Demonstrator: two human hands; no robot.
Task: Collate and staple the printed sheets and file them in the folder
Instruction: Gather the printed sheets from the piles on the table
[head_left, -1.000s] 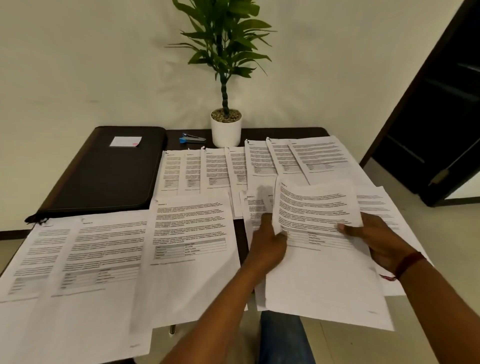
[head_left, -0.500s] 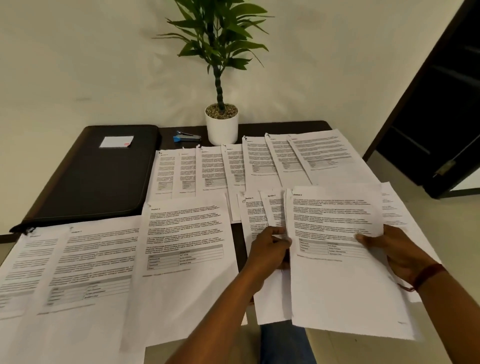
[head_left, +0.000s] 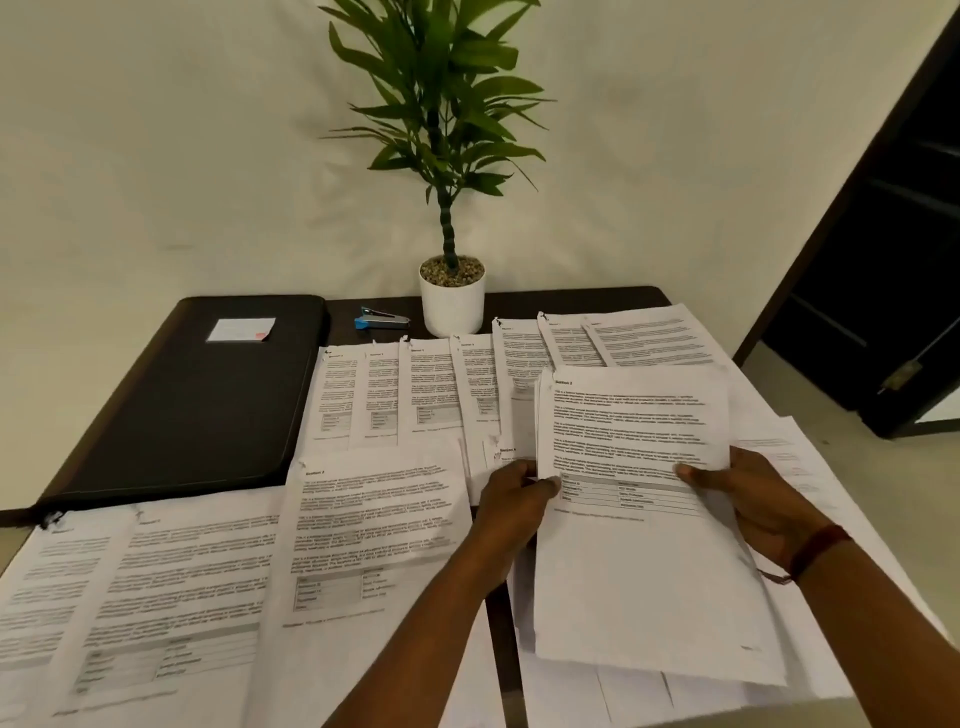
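Head camera is looking down over a dark table (head_left: 571, 299) that is carrying paper nearly edge to edge. Far left, the black folder (head_left: 197, 395) is lying flat and zipped shut, with a small white note (head_left: 240, 329) sitting on its far end. In front of it, at the near left, printed sheets (head_left: 130, 597) are lying fanned and overlapping, and a page headed Section 3 (head_left: 374, 519) is lying over their right edge.

Moving right along the far edge, the blue stapler (head_left: 382, 318) is resting between the folder and the white pot of a green plant (head_left: 451, 301), close to the pot but not touching it. Just nearer than those two, a row of sets (head_left: 415, 389) is running across the table, each overlapping the next, with something small showing at the top left corners that is too fine to make out.

Now the hands. The left hand (head_left: 511, 512) is gripping the left edge of a stack of pages (head_left: 639, 545), thumb pressing on top and fingers curling underneath. The stack is being held over more loose sheets (head_left: 810, 467) on the right side of the table, its top page headed Section 2 with a small table printed below the text. The right hand (head_left: 753, 504) is pinching the right edge, thumb lying on the printed face, the other fingers tucked out of sight below. A red band (head_left: 818, 551) is circling that wrist. Far right, a dark doorway (head_left: 883, 260) is opening beyond the pale wall.
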